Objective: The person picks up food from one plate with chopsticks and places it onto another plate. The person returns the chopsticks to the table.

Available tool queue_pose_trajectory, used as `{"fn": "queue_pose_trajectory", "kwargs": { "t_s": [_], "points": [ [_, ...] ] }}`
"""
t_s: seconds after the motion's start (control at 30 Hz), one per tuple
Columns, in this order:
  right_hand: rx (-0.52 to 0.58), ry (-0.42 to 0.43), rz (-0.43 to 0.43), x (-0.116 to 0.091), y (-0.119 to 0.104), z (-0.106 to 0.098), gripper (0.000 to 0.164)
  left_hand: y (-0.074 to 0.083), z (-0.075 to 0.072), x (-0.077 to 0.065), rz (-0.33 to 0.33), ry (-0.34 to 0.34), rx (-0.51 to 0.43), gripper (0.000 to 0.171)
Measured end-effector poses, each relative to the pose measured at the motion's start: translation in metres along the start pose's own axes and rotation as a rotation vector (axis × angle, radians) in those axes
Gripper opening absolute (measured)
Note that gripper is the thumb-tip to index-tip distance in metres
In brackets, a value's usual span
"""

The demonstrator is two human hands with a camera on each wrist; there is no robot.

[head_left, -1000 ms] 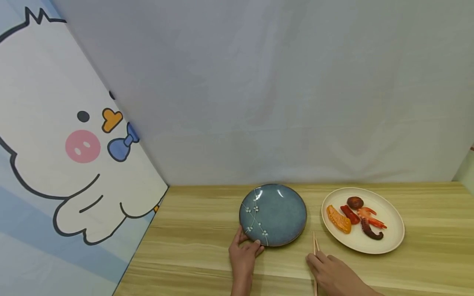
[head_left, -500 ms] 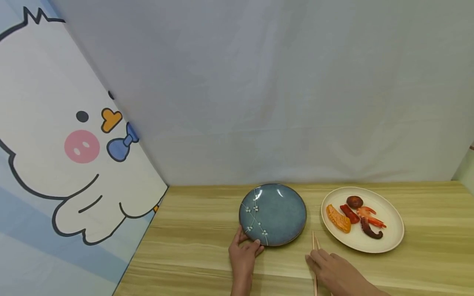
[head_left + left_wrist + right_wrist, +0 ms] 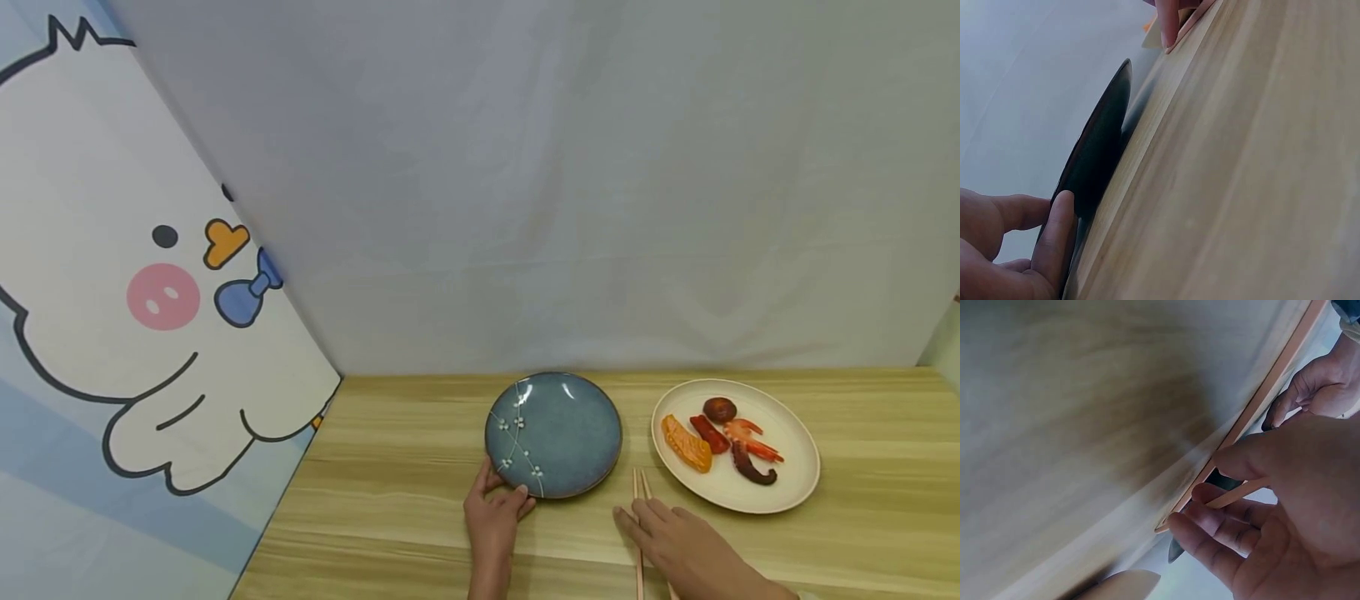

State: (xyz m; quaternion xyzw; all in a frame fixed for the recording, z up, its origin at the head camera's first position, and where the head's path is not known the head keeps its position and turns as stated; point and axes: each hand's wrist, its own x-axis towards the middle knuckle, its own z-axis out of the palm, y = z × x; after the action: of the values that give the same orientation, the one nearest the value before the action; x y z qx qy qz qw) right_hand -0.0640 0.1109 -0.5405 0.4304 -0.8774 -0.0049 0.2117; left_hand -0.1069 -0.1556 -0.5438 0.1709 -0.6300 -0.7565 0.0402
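Note:
A round blue-grey plate [image 3: 558,442] with white blossom sprigs rests on the table. My left hand [image 3: 493,508] holds its near-left rim, the thumb on the edge and the fingers around it, as the left wrist view shows the plate [image 3: 1099,144] from the side. To the right, my right hand [image 3: 675,537] holds a pair of wooden chopsticks [image 3: 640,575]. Their tips point away from me, slightly apart. In the right wrist view one chopstick [image 3: 1266,387] runs along the table by the thumb; the other [image 3: 1235,495] passes between thumb and fingers.
A cream plate [image 3: 795,483] at the right carries an orange piece [image 3: 686,443], a red strip [image 3: 709,434], a brown round piece [image 3: 719,409], a red-white claw-like piece [image 3: 750,440] and a dark curled tentacle [image 3: 752,467]. A pale curtain [image 3: 600,208] hangs behind the wooden table [image 3: 390,500].
My right hand has shifted slightly and its fingers have spread; the chopsticks have moved further apart, the right one now showing below the hand. My left hand and both plates stay put.

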Motion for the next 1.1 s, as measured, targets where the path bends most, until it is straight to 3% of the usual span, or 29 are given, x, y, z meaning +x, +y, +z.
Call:
{"fn": "queue_pose_trajectory", "kwargs": {
  "t_s": [0.37, 0.67, 0.97, 1.1],
  "points": [
    [-0.023, 0.088, -0.023, -0.0061, -0.0021, 0.0089, 0.099, 0.0009, -0.0006, -0.0007, -0.004, -0.005, -0.004, 0.086],
    [0.017, 0.015, -0.027, -0.0056, -0.0018, 0.0072, 0.098, -0.0004, -0.0009, 0.0008, -0.014, -0.002, 0.009, 0.086],
    [0.197, -0.01, 0.028, -0.0036, 0.0005, 0.0017, 0.102, 0.0007, -0.0006, 0.0002, -0.01, -0.005, 0.007, 0.085],
    [0.222, -0.019, 0.016, -0.0051, 0.0034, 0.0003, 0.095, 0.0009, -0.0003, 0.0001, -0.01, -0.006, 0.007, 0.085]
  ]
}}
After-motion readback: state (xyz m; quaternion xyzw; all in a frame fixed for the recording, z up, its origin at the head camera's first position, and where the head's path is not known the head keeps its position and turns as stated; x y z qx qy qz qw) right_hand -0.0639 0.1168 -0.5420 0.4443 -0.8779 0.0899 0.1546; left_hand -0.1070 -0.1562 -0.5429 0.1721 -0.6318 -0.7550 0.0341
